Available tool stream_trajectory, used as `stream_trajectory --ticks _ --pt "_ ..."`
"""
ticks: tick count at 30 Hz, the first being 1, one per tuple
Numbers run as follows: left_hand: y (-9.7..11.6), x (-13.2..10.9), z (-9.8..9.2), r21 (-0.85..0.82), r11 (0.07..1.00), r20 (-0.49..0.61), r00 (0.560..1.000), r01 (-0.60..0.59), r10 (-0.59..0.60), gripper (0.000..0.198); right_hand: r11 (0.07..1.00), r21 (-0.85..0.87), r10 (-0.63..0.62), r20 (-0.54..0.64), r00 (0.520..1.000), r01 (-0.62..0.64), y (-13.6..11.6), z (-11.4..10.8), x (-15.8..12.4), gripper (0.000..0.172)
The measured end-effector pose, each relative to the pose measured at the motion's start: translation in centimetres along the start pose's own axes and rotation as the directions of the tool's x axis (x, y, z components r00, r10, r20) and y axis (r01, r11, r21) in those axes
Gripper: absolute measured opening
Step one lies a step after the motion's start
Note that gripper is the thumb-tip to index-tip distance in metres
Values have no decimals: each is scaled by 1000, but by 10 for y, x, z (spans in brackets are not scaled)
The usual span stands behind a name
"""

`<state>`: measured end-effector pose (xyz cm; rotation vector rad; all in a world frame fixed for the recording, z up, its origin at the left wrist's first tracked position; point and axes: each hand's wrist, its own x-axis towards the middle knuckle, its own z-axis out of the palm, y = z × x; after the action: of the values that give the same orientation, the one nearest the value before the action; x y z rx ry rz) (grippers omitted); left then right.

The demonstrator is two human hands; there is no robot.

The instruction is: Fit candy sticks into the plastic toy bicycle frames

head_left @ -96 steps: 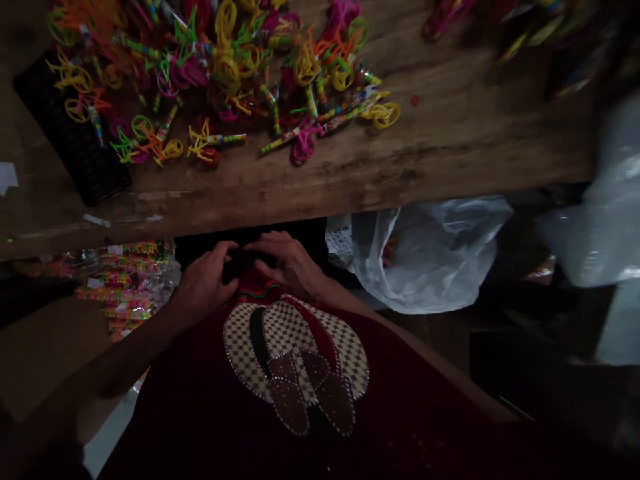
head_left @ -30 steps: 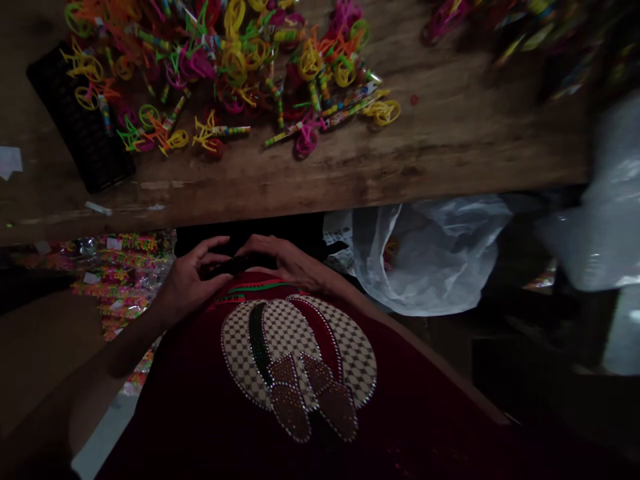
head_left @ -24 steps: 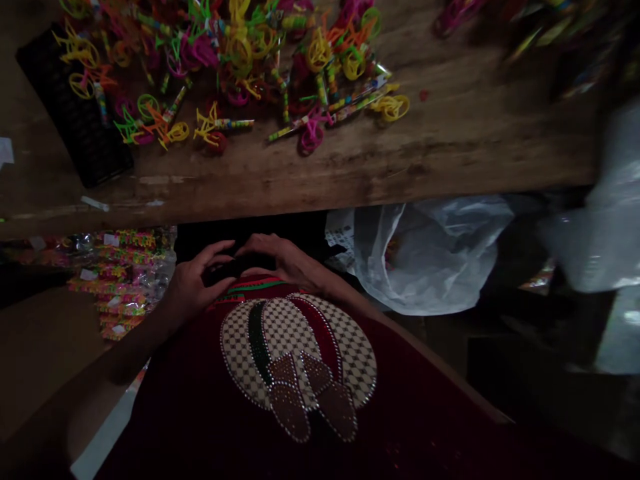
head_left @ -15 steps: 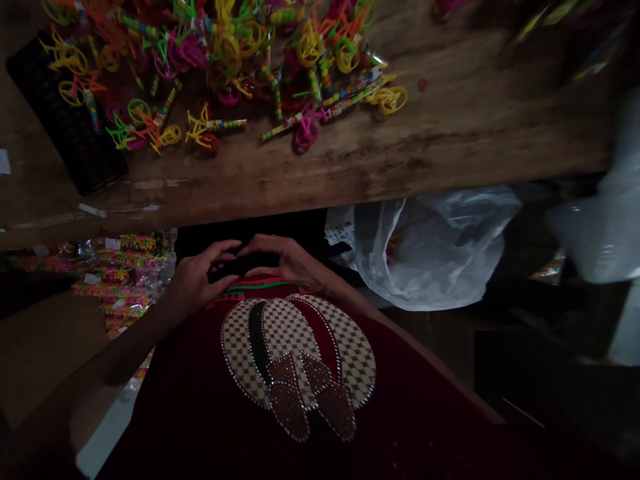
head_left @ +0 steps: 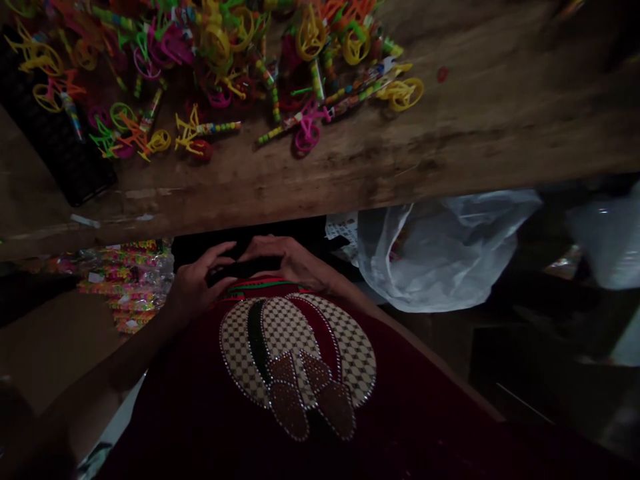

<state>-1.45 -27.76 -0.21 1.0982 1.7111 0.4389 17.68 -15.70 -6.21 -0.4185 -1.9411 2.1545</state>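
Left hand tighter on dark object

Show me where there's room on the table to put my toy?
The table is bare on the right, past the red bead and yellow toy. A thin, mostly bare strip runs along the near edge, below the toy pile. The top left is crowded: toys and a black tray.

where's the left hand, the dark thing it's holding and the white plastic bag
left hand (head_left: pixel 193 292): head view, back of the hand
dark thing (head_left: pixel 244 268): head view, its middle stretch
white plastic bag (head_left: pixel 450 260): head view, crumpled side
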Motion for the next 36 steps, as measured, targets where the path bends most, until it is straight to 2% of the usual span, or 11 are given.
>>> stream_trajectory --ticks 6,11,18,22,25,28,30,32,34,36 --pt "11 -3 -4 -2 997 -15 997 73 -73 56 999 -39 35 -14 999 -36 -2 0 2 43" --pt "10 -6 -2 -37 994 -38 994 99 -101 55 998 -50 47 3 999 -47 -1 0 2 41" --pt "3 -7 0 15 1000 -23 1000 8 -7 49 995 -102 12 32 999 -9 2 0 -1 37" --pt "2 -10 0 86 995 -36 998 -53 56 47 996 -61 71 37 997 -68 -7 -4 -7 42" --pt "4 -11 -6 64 995 -16 997 -81 82 49 988 -67 141 -7 990 -141 -19 -13 -15 36" --pt "5 -10 -19 -66 998 42 999 -11 14 42 965 -188 163 -113 980 -182 -35 -28 -25 25" --pt "6 -8 -29 -129 990 -14 998 54 -56 35 938 -276 162 -188 969 -210 -46 -39 -33 21" --pt "6 -4 -39 -164 986 -164 984 37 -64 30 915 -328 145 -275 950 -235 -54 -48 -38 19" --pt "8 0 -48 -118 992 -292 956 -44 8 28 901 -368 86 -370 925 -230 -60 -55 -38 17" --pt "12 5 -56 14 994 -346 932 -110 108 29 887 -419 -11 -439 898 -194 -62 -60 -33 16"
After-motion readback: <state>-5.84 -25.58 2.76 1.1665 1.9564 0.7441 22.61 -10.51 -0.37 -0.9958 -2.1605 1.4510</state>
